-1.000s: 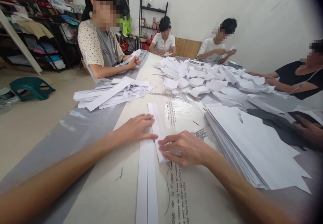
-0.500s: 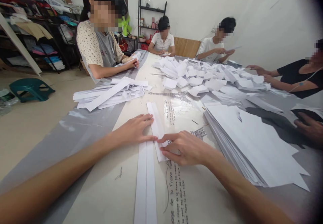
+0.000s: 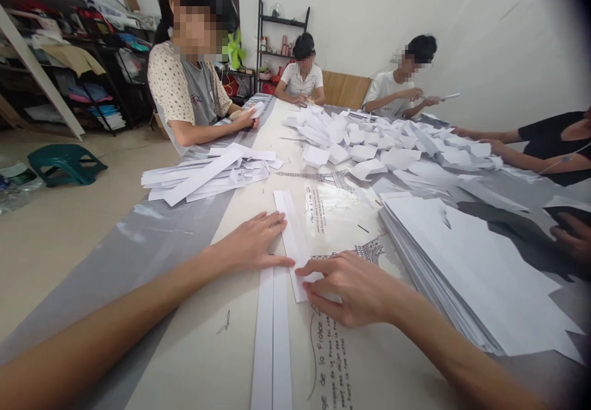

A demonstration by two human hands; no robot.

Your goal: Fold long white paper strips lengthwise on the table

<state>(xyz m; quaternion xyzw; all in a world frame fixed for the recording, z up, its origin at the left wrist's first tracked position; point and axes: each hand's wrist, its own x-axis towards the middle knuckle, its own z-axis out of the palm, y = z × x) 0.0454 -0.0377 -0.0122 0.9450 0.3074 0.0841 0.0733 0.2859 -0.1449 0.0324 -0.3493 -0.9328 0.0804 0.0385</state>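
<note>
A folded white paper strip [image 3: 292,237] lies slightly slanted on the printed table cover [image 3: 203,330]. My left hand [image 3: 252,241] rests along its left side, fingers apart, the fingertips and thumb touching its left edge. At the strip's near end is my right hand [image 3: 348,284], its fingers bent and spread, with fingertips on the paper's right side; nothing is gripped. Another long white strip [image 3: 272,342] with a line down its middle runs toward me below my left thumb.
A stack of white sheets [image 3: 462,262] lies at the right. Loose strips [image 3: 207,173] are piled at the left, and folded papers [image 3: 369,142] are heaped farther back. Several people sit around the table. A green stool [image 3: 67,164] stands on the floor.
The view has shifted slightly, so most things appear farther right. My right hand has slid a little down and toward the strip's near end. My left hand keeps its place beside the strip.
</note>
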